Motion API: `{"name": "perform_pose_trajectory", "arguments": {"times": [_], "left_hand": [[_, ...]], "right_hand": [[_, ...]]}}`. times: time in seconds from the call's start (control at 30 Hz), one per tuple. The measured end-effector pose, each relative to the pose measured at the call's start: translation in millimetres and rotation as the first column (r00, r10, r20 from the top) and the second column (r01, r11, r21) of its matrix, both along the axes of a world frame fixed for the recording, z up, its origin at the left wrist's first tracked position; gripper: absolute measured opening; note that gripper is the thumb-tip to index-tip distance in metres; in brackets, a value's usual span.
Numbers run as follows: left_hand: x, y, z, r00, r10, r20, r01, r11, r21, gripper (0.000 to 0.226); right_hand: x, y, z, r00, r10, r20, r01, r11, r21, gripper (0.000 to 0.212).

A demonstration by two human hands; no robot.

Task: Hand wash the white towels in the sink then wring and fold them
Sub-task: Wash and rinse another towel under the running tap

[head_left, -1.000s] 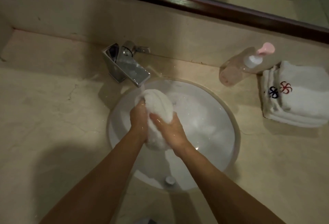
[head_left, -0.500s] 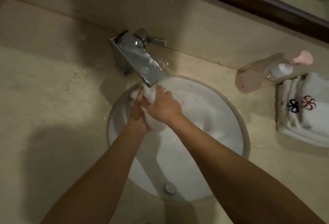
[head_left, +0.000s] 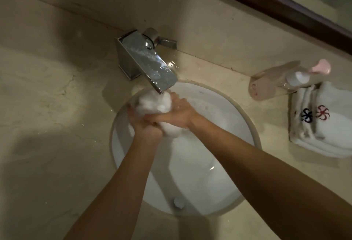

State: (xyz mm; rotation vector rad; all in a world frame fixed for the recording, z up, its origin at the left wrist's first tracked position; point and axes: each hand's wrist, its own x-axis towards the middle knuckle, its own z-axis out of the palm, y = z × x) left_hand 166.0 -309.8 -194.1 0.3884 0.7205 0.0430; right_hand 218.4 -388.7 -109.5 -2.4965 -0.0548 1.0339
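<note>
Both the left hand [head_left: 147, 128] and right hand [head_left: 178, 115] grip the bunched towel [head_left: 152, 103] over the sink [head_left: 245, 123], just under the tap [head_left: 146, 64]. Soaked, it looks soft, heavy and slippery, so wringing likely needs a fist at each end.

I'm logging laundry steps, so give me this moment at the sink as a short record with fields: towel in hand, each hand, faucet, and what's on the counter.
towel in hand: white towel, bunched, held over the sink just under the faucet spout
left hand: grips the towel's lower part
right hand: grips the towel from the right
faucet: chrome, behind the basin
counter: folded white towels at right, pump bottle behind them
</note>
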Motion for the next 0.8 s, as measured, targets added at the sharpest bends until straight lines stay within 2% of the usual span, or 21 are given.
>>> {"name": "perform_pose_trajectory", "arguments": {"times": [0.07,0.1,0.17,0.2,0.23,0.3,0.4,0.47,0.53,0.57,0.63,0.7,0.73,0.8], "left_hand": [[-8,5,-9,0.997,0.054,-0.057,-0.065,0.977,-0.205,0.057],[-10,8,-5,0.996,0.047,-0.074,-0.061,0.977,-0.207,0.051],[-17,4,8,0.997,0.001,-0.071,-0.013,0.984,-0.177,0.022],[-21,1,7,0.994,0.005,-0.108,-0.020,0.990,-0.142,0.034],[-23,-3,4,0.989,-0.013,-0.148,-0.006,0.992,-0.127,0.043],[-31,-4,8,0.983,-0.028,-0.184,-0.004,0.985,-0.172,0.033],[-39,-8,8,0.971,-0.075,-0.226,0.036,0.985,-0.170,0.058],[-40,-10,15,0.982,-0.074,-0.173,0.051,0.989,-0.137,0.066],[-34,-8,15,0.998,-0.062,-0.029,0.058,0.992,-0.111,0.062],[-30,-4,13,0.997,-0.075,0.023,0.076,0.993,-0.093,0.063],[-20,7,6,0.979,-0.185,0.084,0.187,0.982,-0.011,0.069],[-6,17,5,0.928,-0.365,0.079,0.351,0.924,0.152,0.073],[1,19,4,0.897,-0.442,0.028,0.421,0.871,0.253,0.072],[12,21,0,0.846,-0.524,-0.096,0.520,0.774,0.360,0.067]], "right_hand": [[0,6,1,0.999,0.047,-0.004,-0.047,0.999,-0.025,0.087],[0,14,1,0.987,0.158,0.039,-0.153,0.983,-0.100,0.079],[1,28,7,0.941,0.322,0.105,-0.299,0.935,-0.193,0.061],[3,33,9,0.938,0.332,0.100,-0.309,0.932,-0.191,0.055],[7,35,12,0.955,0.292,0.061,-0.280,0.948,-0.153,0.047],[14,31,19,0.989,0.150,-0.015,-0.150,0.987,-0.059,0.043],[26,22,20,0.989,0.127,-0.077,-0.129,0.991,-0.023,0.036],[29,15,24,0.987,0.041,-0.154,-0.015,0.986,0.167,0.021],[25,3,24,0.960,-0.076,-0.268,0.175,0.914,0.366,0.014],[21,-5,21,0.934,-0.145,-0.325,0.276,0.872,0.404,0.014],[6,-22,12,0.842,-0.267,-0.468,0.467,0.794,0.389,0.013],[-11,-35,3,0.734,-0.372,-0.568,0.605,0.740,0.296,0.033],[-19,-40,0,0.734,-0.412,-0.540,0.607,0.755,0.248,0.039],[-30,-46,-5,0.828,-0.417,-0.376,0.515,0.830,0.214,0.041]]}}
